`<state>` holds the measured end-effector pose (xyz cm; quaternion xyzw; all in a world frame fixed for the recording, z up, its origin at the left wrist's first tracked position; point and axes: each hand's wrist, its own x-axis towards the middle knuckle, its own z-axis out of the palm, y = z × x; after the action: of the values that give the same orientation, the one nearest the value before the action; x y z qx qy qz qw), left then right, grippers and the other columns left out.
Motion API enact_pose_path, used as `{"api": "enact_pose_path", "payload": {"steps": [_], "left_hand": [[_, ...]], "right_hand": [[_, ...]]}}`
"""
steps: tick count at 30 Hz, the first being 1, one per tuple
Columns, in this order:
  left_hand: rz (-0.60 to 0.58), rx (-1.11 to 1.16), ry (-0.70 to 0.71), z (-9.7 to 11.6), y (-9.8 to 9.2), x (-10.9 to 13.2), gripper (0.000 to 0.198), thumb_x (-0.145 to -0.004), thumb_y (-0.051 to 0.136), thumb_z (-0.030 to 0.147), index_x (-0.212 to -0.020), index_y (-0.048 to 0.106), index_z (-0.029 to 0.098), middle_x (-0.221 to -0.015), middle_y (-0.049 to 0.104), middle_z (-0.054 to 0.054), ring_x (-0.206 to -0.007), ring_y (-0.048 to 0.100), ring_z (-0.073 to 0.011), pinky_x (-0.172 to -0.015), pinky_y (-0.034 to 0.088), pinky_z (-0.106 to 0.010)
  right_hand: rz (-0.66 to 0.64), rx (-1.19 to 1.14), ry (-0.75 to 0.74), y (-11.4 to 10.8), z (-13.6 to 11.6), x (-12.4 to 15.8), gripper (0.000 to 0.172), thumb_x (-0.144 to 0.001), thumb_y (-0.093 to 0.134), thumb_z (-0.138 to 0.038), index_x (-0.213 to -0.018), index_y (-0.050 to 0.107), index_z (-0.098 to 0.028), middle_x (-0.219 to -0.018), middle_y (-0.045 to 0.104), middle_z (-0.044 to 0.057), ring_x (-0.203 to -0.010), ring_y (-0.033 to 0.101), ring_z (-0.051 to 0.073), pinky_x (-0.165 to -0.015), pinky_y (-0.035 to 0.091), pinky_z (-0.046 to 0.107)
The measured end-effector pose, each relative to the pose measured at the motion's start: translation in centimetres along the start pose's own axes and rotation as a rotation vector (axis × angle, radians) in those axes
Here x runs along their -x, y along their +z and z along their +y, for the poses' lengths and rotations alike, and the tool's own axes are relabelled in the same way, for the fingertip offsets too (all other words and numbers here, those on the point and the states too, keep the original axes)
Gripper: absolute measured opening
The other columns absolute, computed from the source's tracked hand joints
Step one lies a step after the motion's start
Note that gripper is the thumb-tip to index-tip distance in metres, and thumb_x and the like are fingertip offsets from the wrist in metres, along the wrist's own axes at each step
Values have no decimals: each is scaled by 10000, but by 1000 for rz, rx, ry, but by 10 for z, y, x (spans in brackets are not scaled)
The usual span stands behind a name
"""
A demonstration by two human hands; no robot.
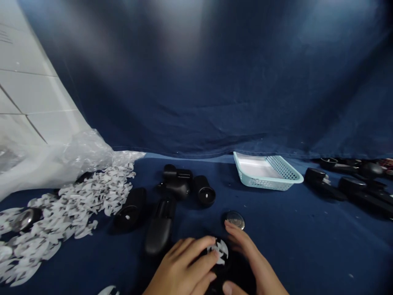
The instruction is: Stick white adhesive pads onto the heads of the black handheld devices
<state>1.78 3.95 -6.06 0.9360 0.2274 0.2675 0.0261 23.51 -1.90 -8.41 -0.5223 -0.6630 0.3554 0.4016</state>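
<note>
Low in the head view, a black round housing [226, 267] has a white bladed piece [221, 250] in its top. My left hand [188, 266] is closed over the housing's left side, its fingertips at the white piece. My right hand [253, 260] is at the housing's right side, with thumb and fingers apart. Just beyond the right fingertips lies a round cap with metal mesh [236, 220]. The lower part of the housing is dark and partly hidden by my hands.
Loose white bladed pieces [82, 200] are heaped at left beside clear plastic sheeting [89, 149]. Several black casings, including one tube-shaped casing [204, 191], lie ahead. A pale blue basket [267, 182] stands at back right. More black handled devices [325, 184] lie farther right. Dark blue cloth [202, 82] hangs behind.
</note>
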Motion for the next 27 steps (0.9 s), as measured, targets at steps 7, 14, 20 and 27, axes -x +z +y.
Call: {"api": "enact_pose_path", "payload": {"steps": [7, 14, 20, 27], "left_hand": [[38, 238, -125, -1, 9, 3, 349, -902, 514, 128, -1223, 552, 260, -1339, 574, -28, -1139, 622, -188, -966, 535, -279], [66, 489, -134, 8, -10, 3, 302, -925, 592, 272, -1224, 549, 286, -1263, 619, -32, -1108, 635, -178, -950, 536, -264], [-17, 440, -122, 13, -26, 6, 580, -798, 721, 508, -1292, 483, 318, -1320, 591, -57, -1153, 615, -234, -962, 536, -314], [-10, 336, -79, 9, -12, 9, 678, -703, 832, 267, -1271, 462, 286, -1288, 602, -45, -1127, 618, -214, -999, 510, -309]], "right_hand": [[-92, -211, 92, 6, -8, -5, 709, -834, 580, -279, -1429, 198, -216, -1305, 588, 144, -1223, 554, 244, -1080, 380, 449], [-143, -514, 134, 2, -19, 4, 637, -842, 669, -381, -1354, 291, -356, -1222, 638, 52, -1152, 592, 222, -1014, 419, 383], [-129, -570, 145, 3, -20, 10, 640, -745, 741, -483, -1309, 457, -382, -1109, 684, 64, -1061, 642, 307, -961, 470, 468], [-170, -657, 187, 4, -18, 9, 611, -745, 739, -513, -1285, 473, -409, -1149, 669, 50, -1084, 631, 294, -968, 461, 453]]}}
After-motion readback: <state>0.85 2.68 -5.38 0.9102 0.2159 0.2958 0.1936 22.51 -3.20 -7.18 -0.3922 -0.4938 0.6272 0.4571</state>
